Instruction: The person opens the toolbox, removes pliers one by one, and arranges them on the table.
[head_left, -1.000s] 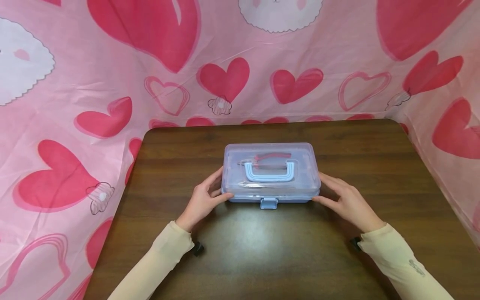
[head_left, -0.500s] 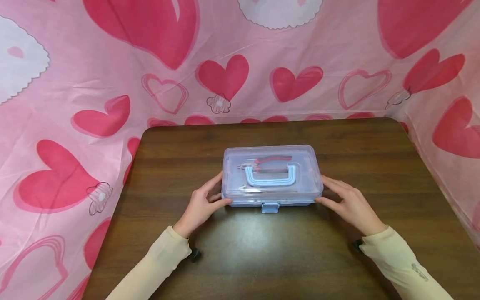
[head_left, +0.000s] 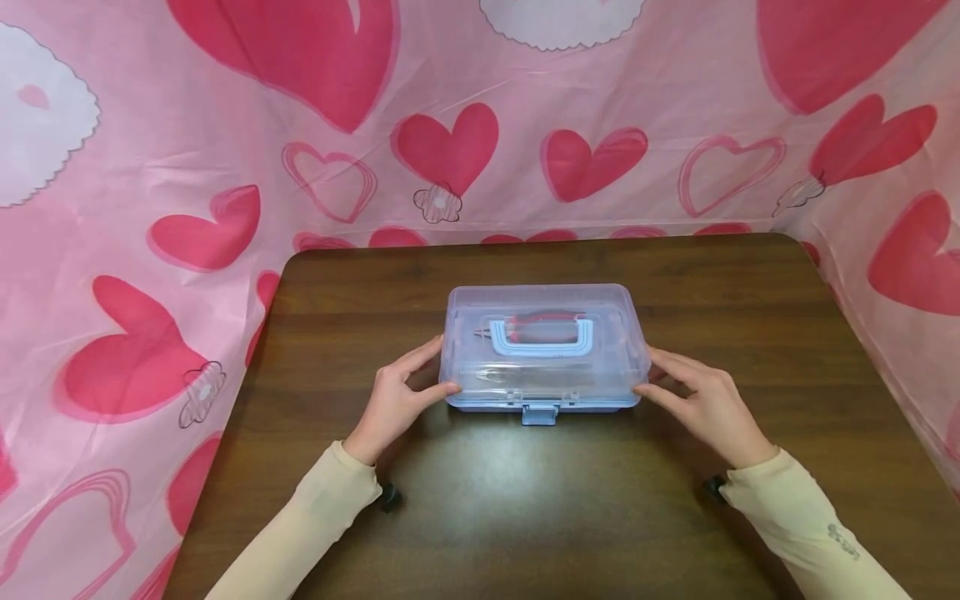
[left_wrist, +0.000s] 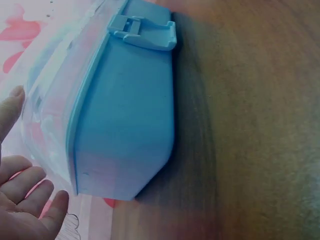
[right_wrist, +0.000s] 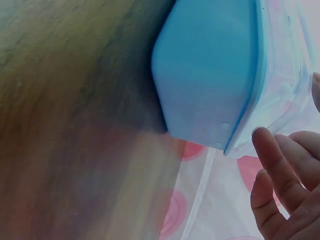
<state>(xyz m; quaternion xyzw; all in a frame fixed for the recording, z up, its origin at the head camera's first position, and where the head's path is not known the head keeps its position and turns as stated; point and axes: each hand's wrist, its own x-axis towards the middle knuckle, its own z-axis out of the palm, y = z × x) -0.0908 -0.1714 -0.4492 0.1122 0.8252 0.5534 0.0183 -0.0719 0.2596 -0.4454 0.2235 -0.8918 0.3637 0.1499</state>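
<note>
A toolbox (head_left: 540,379) with a clear lid and a blue base lies on the table. Pliers with red handles (head_left: 551,317) show through the lid, behind its light blue carry handle (head_left: 542,348). At the front, the blue latch (head_left: 539,415) stands outward from the box. My left hand (head_left: 393,404) holds the left front corner, thumb in front and fingers along the side. The right hand (head_left: 708,408) holds the right corner in the same way. Both wrist views show fingers (left_wrist: 37,195) beside the clear lid (right_wrist: 280,65); their contact is hard to see.
The brown wooden table (head_left: 510,508) reaches past the toolbox on every side. Pink cloth with red hearts (head_left: 450,150) hangs behind the table and along its left and right. Dark wrist straps (head_left: 390,497) show under the sleeves.
The toolbox first slid slightly toward me. Now its top has tipped back, the carry handle sits higher in view and more of the lid's front shows. Both hands stay at its corners.
</note>
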